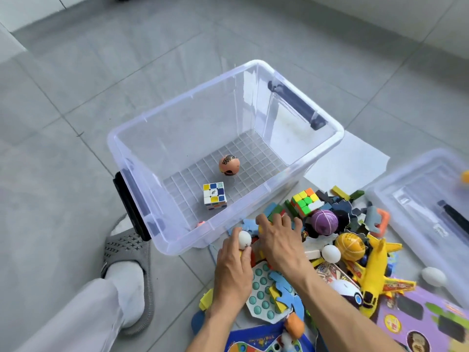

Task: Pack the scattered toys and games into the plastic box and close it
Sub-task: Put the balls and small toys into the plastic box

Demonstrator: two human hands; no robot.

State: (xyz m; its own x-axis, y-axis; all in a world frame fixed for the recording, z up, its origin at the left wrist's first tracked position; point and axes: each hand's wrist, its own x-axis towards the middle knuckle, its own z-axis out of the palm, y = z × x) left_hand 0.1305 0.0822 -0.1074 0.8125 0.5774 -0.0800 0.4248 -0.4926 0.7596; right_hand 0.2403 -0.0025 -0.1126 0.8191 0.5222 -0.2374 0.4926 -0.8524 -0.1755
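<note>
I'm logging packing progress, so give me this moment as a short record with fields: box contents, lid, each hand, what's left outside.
box: clear plastic box, open, on the tiled floor
inside box: cube with white edges; orange ball
lid: clear lid lying right of the pile
left hand: left hand holds a white ball
right hand: right hand reaches into the toy pile, grasp unclear
still outside: bright cube, purple ball, yellow plane

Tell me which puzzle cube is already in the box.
The white-framed cube, lying on the box floor near the orange ball. The neon cube sits outside in the toy pile.
</note>
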